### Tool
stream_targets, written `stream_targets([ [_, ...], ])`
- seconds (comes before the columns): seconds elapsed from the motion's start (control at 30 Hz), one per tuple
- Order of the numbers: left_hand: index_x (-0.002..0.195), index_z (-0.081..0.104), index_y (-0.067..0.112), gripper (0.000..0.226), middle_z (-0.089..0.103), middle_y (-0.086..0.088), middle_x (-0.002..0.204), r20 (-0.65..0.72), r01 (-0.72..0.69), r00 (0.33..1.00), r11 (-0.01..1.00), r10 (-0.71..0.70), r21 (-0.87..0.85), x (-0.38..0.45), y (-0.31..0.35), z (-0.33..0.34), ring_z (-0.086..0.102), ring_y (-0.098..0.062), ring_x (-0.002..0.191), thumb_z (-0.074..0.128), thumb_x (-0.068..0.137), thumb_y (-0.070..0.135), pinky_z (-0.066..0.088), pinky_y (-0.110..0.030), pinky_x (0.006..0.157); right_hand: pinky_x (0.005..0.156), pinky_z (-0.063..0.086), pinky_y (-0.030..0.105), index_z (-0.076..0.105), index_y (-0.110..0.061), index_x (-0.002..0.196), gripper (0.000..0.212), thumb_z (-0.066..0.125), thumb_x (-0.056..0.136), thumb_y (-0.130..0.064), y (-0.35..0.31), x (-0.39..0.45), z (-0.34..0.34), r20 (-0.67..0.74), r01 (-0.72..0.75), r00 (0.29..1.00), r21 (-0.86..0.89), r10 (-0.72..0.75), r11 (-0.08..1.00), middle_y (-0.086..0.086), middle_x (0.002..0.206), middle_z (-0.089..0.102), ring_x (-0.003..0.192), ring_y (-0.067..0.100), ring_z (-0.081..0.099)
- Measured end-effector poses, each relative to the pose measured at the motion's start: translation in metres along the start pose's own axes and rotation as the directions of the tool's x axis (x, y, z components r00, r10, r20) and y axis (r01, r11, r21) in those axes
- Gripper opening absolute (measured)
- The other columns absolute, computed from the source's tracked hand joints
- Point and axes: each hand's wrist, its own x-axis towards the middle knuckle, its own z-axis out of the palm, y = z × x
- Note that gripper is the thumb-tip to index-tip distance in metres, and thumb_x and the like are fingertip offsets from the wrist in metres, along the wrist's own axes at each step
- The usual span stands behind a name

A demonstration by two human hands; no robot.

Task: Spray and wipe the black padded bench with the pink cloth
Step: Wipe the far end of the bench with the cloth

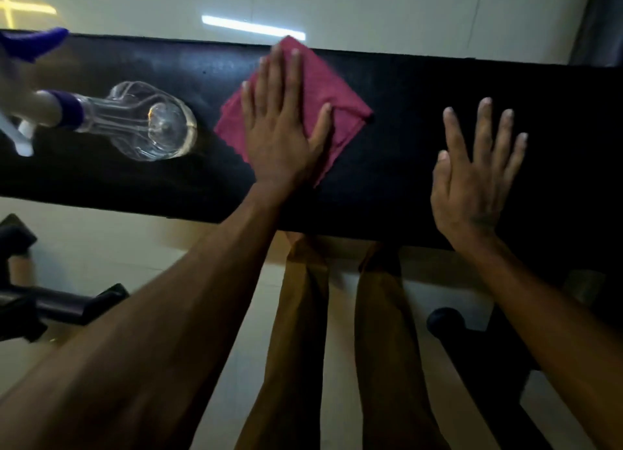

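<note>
The black padded bench (pixel 421 85) runs across the view from left to right. A folded pink cloth (pixel 337 92) lies on its middle, reaching the far edge. My left hand (pixel 283 122) lies flat on the cloth with fingers spread, pressing it to the pad without gripping it. My right hand (pixel 472 180) is over the bare pad to the right of the cloth, fingers apart and holding nothing. A clear spray bottle (pixel 135 121) with a purple collar and white trigger head stands on the bench, left of the cloth and apart from it.
Pale tiled floor (pixel 371 8) lies beyond and below the bench. My legs in brown trousers (pixel 303 314) stand at the near edge. Dark equipment bars (pixel 60 304) sit low left, and the bench frame with a round black knob (pixel 445 321) is low right.
</note>
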Motion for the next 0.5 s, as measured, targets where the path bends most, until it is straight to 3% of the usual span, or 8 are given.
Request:
stream_targets([
  [0.1, 0.16, 0.017, 0.015, 0.079, 0.014, -0.01, 0.168, -0.034, 0.285, 0.958, 0.959, -0.285, -0.006, 0.014, -0.01, -0.006, 0.01, -0.025, 0.155, 0.022, 0.098, 0.063, 0.005, -0.048, 0.126, 0.124, 0.004, 0.056, 0.018, -0.035, 0.159, 0.053, 0.028, 0.106, -0.036, -0.004, 0.0, 0.001, -0.014, -0.026, 1.0, 0.002, 0.026, 1.0, 0.006, 0.169, 0.01, 0.155, 0.033, 0.005],
  [0.17, 0.161, 0.014, 0.015, 0.079, 0.011, -0.011, 0.168, -0.038, 0.382, 0.924, 0.924, -0.381, 0.023, 0.015, 0.004, -0.006, 0.008, -0.027, 0.155, 0.022, 0.097, 0.062, 0.006, -0.051, 0.124, 0.124, 0.004, 0.056, 0.02, -0.036, 0.159, 0.053, 0.029, 0.106, -0.036, -0.004, 0.001, 0.001, -0.015, -0.033, 0.999, 0.009, 0.033, 0.999, 0.006, 0.169, 0.011, 0.155, 0.033, 0.006],
  [0.2, 0.161, 0.012, 0.015, 0.08, 0.008, -0.013, 0.168, -0.01, 0.354, 0.935, 0.935, -0.353, 0.041, 0.012, 0.015, -0.004, 0.006, -0.029, 0.155, 0.022, 0.097, 0.063, 0.005, -0.053, 0.124, 0.124, 0.004, 0.055, 0.021, -0.035, 0.158, 0.054, 0.03, 0.106, -0.036, -0.004, 0.0, 0.001, -0.018, -0.035, 0.999, 0.01, 0.035, 0.999, 0.006, 0.168, 0.012, 0.155, 0.033, 0.007],
  [0.27, 0.161, 0.011, 0.014, 0.083, 0.007, -0.016, 0.168, 0.069, 0.091, 0.993, 0.994, -0.095, 0.059, -0.001, 0.034, 0.0, 0.005, -0.032, 0.155, 0.023, 0.098, 0.066, 0.002, -0.055, 0.124, 0.124, 0.005, 0.055, 0.023, -0.035, 0.158, 0.053, 0.03, 0.105, -0.036, -0.003, -0.001, 0.001, -0.034, -0.033, 0.999, 0.007, 0.033, 0.999, 0.007, 0.168, 0.014, 0.155, 0.033, 0.008],
  [0.33, 0.161, 0.013, 0.015, 0.084, 0.01, -0.016, 0.167, 0.115, -0.21, 0.972, 0.976, 0.203, 0.053, -0.008, 0.034, 0.002, 0.007, -0.032, 0.155, 0.026, 0.098, 0.069, 0.002, -0.055, 0.124, 0.124, 0.006, 0.054, 0.024, -0.035, 0.158, 0.053, 0.03, 0.105, -0.036, -0.004, 0.0, 0.002, -0.044, -0.03, 0.999, -0.003, 0.03, 1.0, 0.007, 0.168, 0.015, 0.154, 0.033, 0.01],
  [0.37, 0.16, 0.015, 0.016, 0.082, 0.011, -0.015, 0.167, 0.119, -0.282, 0.954, 0.959, 0.276, 0.04, -0.005, 0.028, 0.003, 0.009, -0.03, 0.155, 0.027, 0.098, 0.069, 0.003, -0.054, 0.124, 0.124, 0.006, 0.054, 0.024, -0.035, 0.158, 0.053, 0.03, 0.105, -0.036, -0.004, 0.0, 0.003, -0.046, -0.031, 0.998, -0.008, 0.03, 1.0, 0.007, 0.168, 0.015, 0.154, 0.033, 0.01],
  [0.43, 0.161, 0.017, 0.019, 0.079, 0.013, -0.012, 0.168, 0.104, -0.27, 0.958, 0.963, 0.268, 0.011, 0.006, 0.015, 0.002, 0.009, -0.028, 0.155, 0.028, 0.099, 0.067, 0.004, -0.051, 0.125, 0.124, 0.007, 0.055, 0.024, -0.034, 0.158, 0.053, 0.029, 0.105, -0.036, -0.004, 0.0, 0.003, -0.052, -0.025, 0.998, -0.008, 0.024, 1.0, 0.007, 0.167, 0.016, 0.154, 0.034, 0.011],
  [0.5, 0.16, 0.017, 0.02, 0.076, 0.013, -0.009, 0.168, 0.093, -0.117, 0.989, 0.993, 0.114, 0.023, 0.022, 0.003, -0.003, 0.008, -0.025, 0.155, 0.027, 0.1, 0.065, 0.004, -0.048, 0.126, 0.124, 0.008, 0.055, 0.025, -0.034, 0.158, 0.052, 0.029, 0.106, -0.036, -0.003, 0.001, 0.002, -0.055, -0.016, 0.998, -0.002, 0.016, 1.0, 0.008, 0.167, 0.017, 0.154, 0.034, 0.011],
])
